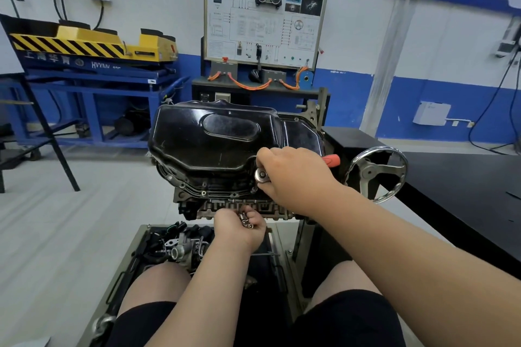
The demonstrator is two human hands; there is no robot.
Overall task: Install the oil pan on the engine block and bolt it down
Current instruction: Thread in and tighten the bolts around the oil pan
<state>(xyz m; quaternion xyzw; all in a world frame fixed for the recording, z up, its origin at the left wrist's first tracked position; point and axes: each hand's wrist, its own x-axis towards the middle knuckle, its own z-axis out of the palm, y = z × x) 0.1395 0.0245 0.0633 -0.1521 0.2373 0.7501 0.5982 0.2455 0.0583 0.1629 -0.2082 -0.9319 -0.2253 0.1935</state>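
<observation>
A glossy black oil pan (pixel 214 138) sits on the upturned engine block (pixel 225 207), which is mounted on a stand. Bolts show along the pan's near flange (pixel 203 192). My right hand (pixel 293 175) is closed around a ratchet wrench (pixel 261 175) with an orange handle (pixel 332 161); the ratchet head stands over the flange's near right corner. My left hand (pixel 239 227) is below the block, cupped around several loose bolts (pixel 245 221).
A chrome handwheel (pixel 376 173) of the stand is to the right of the block. A tray of engine parts (pixel 177 245) lies below, between my knees. A black bench (pixel 465 191) runs on the right. A blue and yellow lift table stands at the back left.
</observation>
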